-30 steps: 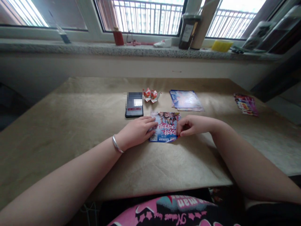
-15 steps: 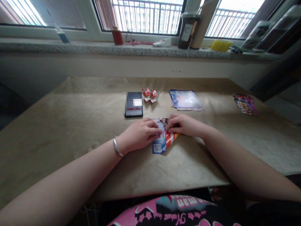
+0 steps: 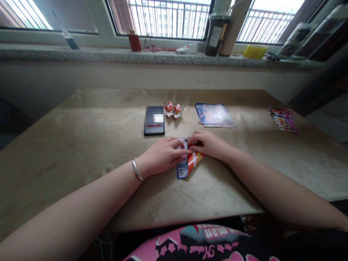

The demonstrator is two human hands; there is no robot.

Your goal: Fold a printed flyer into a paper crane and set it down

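A printed paper sheet point(image 3: 193, 159), blue with a QR code on one side and orange on the turned-over part, lies on the table between my hands. My left hand point(image 3: 165, 154) is on its left part, fingers curled over it and thumb reaching to the fold. With bent fingers and thumb, my right hand point(image 3: 205, 143) grips the folded right edge near the top. Both hands hide much of the upper sheet. Just beyond my left hand lies a phone point(image 3: 154, 127), its screen partly blurred. Beside the phone stand small red-and-white folded paper figures point(image 3: 174, 110).
Behind my right hand is a stack of printed sheets point(image 3: 214, 114). More colourful papers point(image 3: 283, 119) lie at the far right of the table point(image 3: 81, 145). A stone windowsill point(image 3: 103, 55) beyond carries a red container point(image 3: 134, 42), a dark jar point(image 3: 216, 36) and a yellow object point(image 3: 255, 52).
My right hand has shifted slightly left, bringing the folded edge with it. Less of the blue face shows and the orange turned-over part reaches further left. My left thumb now extends to the fold.
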